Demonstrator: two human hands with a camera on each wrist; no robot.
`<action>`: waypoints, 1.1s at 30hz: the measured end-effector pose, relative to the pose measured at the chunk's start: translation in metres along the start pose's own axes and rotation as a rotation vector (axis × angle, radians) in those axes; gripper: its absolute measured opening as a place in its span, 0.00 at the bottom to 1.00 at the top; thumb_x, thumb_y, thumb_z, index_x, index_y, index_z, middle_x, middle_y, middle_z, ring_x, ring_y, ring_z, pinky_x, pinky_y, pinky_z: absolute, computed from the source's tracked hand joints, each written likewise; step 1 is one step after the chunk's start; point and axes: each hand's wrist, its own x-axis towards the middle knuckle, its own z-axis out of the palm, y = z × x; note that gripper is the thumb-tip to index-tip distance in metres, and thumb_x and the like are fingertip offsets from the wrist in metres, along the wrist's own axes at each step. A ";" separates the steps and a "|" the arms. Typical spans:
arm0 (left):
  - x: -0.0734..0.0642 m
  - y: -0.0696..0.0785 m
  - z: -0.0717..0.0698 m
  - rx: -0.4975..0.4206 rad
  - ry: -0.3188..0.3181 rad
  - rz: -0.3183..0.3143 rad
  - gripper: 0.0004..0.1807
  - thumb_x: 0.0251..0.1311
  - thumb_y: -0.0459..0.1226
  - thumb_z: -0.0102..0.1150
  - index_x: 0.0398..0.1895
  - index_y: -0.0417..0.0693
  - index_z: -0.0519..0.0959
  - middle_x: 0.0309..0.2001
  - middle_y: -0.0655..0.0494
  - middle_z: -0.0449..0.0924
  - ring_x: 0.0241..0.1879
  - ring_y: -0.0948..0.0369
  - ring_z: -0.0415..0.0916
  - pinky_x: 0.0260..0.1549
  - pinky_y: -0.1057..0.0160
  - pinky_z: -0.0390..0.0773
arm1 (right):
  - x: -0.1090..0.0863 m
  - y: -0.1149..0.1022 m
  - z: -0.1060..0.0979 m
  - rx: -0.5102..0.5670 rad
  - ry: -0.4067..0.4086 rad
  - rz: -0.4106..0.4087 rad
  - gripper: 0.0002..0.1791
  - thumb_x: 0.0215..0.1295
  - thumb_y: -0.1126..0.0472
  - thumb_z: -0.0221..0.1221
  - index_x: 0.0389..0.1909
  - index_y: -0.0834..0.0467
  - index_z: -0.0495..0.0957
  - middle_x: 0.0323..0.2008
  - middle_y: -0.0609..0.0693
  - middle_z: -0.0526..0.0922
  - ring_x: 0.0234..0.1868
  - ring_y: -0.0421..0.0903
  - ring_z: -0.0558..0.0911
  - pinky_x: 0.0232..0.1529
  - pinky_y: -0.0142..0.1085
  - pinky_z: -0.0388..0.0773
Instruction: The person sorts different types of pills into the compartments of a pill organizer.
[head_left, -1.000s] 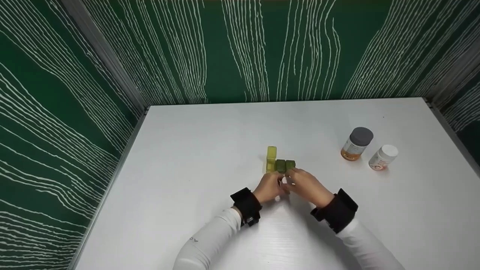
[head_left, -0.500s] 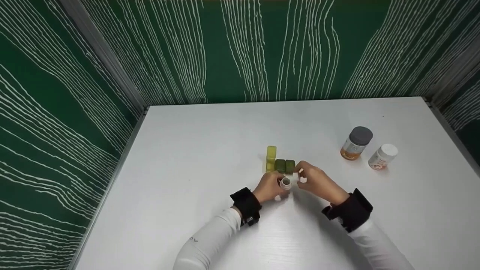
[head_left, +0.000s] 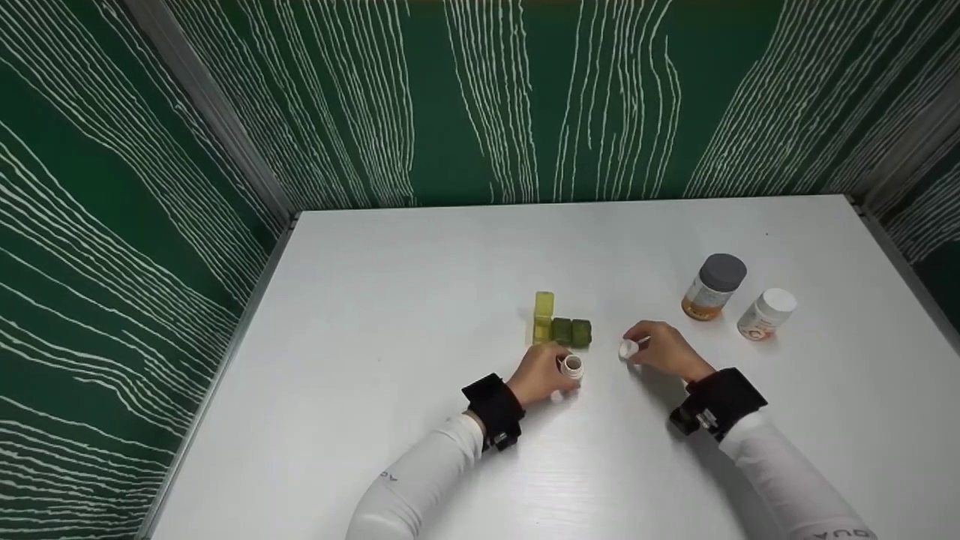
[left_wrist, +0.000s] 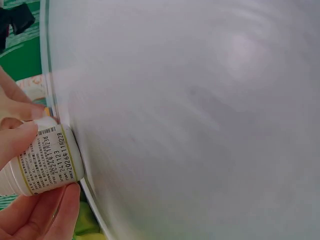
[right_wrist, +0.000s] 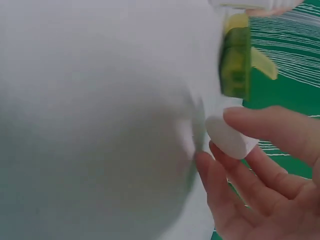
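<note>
My left hand grips a small white pill bottle upright, its round mouth uncovered. Printed text and dates show on the bottle's label in the left wrist view. To the right, my right hand pinches a white bottle cap between thumb and fingers, low over the table; the right wrist view shows the cap close up. Just beyond the left hand lies a pill organizer with green compartments and a yellow one at its left end, whose lid stands open.
A jar with a grey lid and a white bottle with a white cap stand at the right, beyond my right hand. The white table ends at green walls with white wavy lines.
My right hand has come away from the bottle to the right with the cap, lowering toward the table. The bottle's mouth is now exposed. My left hand stays in place.
</note>
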 end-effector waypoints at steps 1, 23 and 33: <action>0.000 0.000 0.000 0.004 -0.001 -0.001 0.11 0.32 0.32 0.70 0.23 0.40 0.79 0.23 0.57 0.74 0.24 0.70 0.64 0.23 0.78 0.64 | 0.000 0.001 0.000 -0.023 0.011 -0.004 0.16 0.41 0.75 0.61 0.36 0.73 0.73 0.34 0.66 0.77 0.34 0.58 0.78 0.30 0.36 0.72; 0.014 0.011 -0.022 -0.134 0.086 -0.085 0.16 0.39 0.38 0.70 0.32 0.40 0.78 0.29 0.55 0.78 0.28 0.68 0.71 0.28 0.74 0.69 | -0.006 -0.054 0.034 0.012 0.032 -0.281 0.29 0.45 0.69 0.65 0.50 0.71 0.65 0.47 0.65 0.72 0.46 0.62 0.72 0.43 0.51 0.70; 0.025 0.012 -0.041 -0.364 0.087 -0.173 0.18 0.44 0.41 0.66 0.36 0.39 0.78 0.30 0.53 0.80 0.29 0.67 0.75 0.27 0.74 0.72 | 0.008 -0.060 0.041 0.151 0.165 -0.254 0.22 0.52 0.66 0.61 0.48 0.66 0.68 0.41 0.57 0.78 0.41 0.50 0.76 0.41 0.43 0.73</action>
